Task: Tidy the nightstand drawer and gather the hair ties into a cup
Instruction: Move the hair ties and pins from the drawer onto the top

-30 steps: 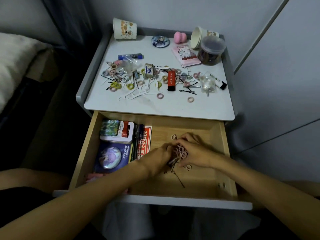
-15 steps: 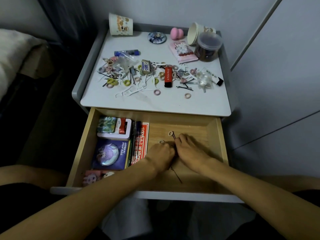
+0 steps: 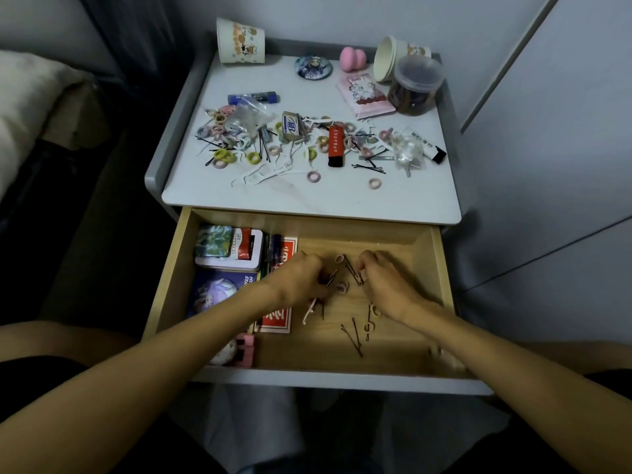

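The wooden nightstand drawer (image 3: 441,268) is pulled open. Both hands are inside it. My left hand (image 3: 301,278) is curled around a clump of hair ties and hairpins, and a pale floss pick (image 3: 309,311) hangs below it. My right hand (image 3: 386,282) pinches dark hairpins (image 3: 352,271) by a pink hair tie (image 3: 339,258). Another pink hair tie (image 3: 342,287) lies between the hands. Loose hairpins (image 3: 354,336) and small ties lie on the drawer floor. A paper cup (image 3: 241,41) stands upside down at the back left of the top.
The nightstand top (image 3: 307,200) holds several hair ties (image 3: 224,155), hairpins, floss picks, a red lighter (image 3: 336,145), a lidded clear jar (image 3: 415,87) and a tipped stack of paper cups (image 3: 386,58). Card boxes and tins (image 3: 229,249) fill the drawer's left side. A bed lies at left.
The hands, pressed together over one clump a second ago, have drawn apart. Hairpins and small ties now lie scattered on the drawer floor. The camera view has shifted slightly.
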The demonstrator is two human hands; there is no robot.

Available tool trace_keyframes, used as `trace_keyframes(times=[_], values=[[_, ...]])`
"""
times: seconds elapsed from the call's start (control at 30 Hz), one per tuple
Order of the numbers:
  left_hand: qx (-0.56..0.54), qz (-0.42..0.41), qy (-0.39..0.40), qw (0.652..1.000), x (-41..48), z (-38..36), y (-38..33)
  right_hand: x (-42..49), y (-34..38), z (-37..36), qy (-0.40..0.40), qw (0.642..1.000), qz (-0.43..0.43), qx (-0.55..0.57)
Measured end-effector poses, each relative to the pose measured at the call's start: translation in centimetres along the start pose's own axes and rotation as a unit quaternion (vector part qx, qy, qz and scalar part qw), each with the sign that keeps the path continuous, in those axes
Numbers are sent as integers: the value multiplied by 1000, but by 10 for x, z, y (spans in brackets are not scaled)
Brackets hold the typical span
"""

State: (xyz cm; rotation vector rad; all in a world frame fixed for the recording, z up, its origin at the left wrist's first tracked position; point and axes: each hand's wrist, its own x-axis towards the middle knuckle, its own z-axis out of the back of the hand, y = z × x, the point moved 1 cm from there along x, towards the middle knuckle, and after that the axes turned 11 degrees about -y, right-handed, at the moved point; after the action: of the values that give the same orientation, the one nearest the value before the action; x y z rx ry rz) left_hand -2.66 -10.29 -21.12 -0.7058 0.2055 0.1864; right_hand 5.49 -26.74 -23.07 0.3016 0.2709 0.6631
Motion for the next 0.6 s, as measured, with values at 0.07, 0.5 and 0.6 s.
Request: trace_keyframes(times=[0.07,0.5,0.6], values=[[-58,30,-8,998,-4,9,-3,3,1,0,9,997,-50,66],[-117,127,-29,985,-8,20,9,-10,5,1,52,991,-115,-49],[-117,139,-35,983,-6,22,8,-15,22,-11,45,986,-113,-116]])
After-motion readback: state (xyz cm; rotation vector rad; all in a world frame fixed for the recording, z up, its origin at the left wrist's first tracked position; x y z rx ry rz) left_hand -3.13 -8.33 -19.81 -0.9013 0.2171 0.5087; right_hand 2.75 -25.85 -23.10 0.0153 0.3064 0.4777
